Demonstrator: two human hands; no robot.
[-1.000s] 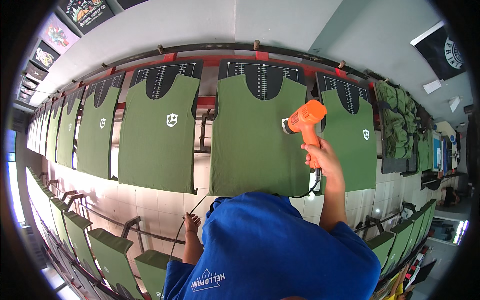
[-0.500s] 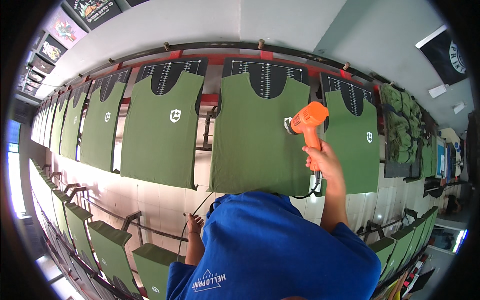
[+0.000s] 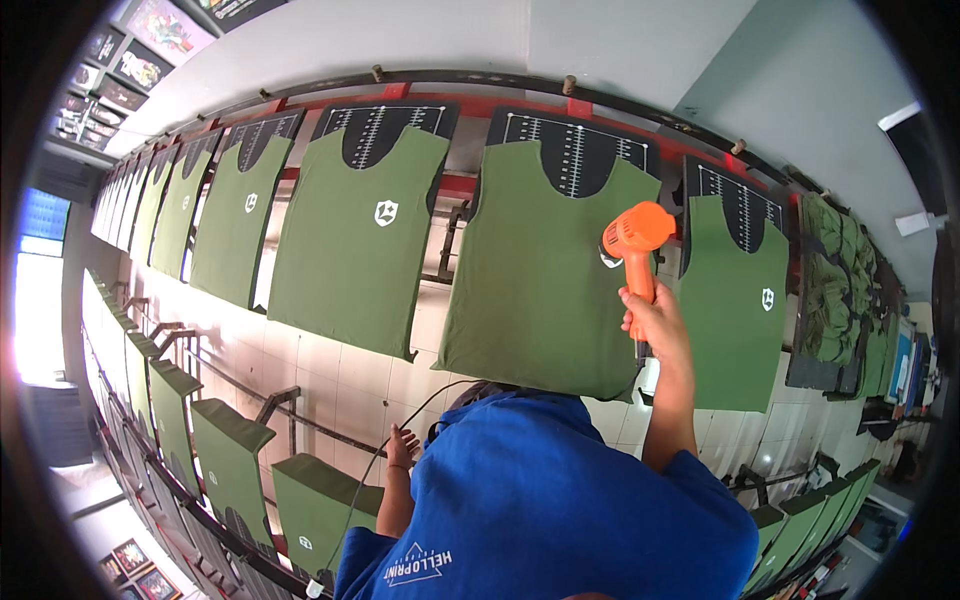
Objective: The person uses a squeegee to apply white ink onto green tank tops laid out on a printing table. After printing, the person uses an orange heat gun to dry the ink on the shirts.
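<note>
My right hand (image 3: 652,318) is wrapped round the handle of an orange heat gun (image 3: 640,232). The gun's nozzle is over the white shield print on a green shirt piece (image 3: 545,300), hiding most of that print. This fabric lies flat on a black board (image 3: 575,150) with white scale marks, which show at the neck cut-out. Low beside my body, my left hand (image 3: 403,447) is open, its fingers apart. A thin dark cable (image 3: 372,468) runs close by it; whether they touch is unclear.
More boards with green shirt pieces (image 3: 350,250) line up to the left, and another piece (image 3: 735,310) is at the right. A second row (image 3: 235,460) stands behind me at lower left. Bunched green cloth (image 3: 838,290) lies at far right. A dark rail (image 3: 480,78) runs along the back.
The whole view has turned slightly, so the boards sit tilted and further right. The heat gun stays over the same print. The cable's curve by my left hand has shifted.
</note>
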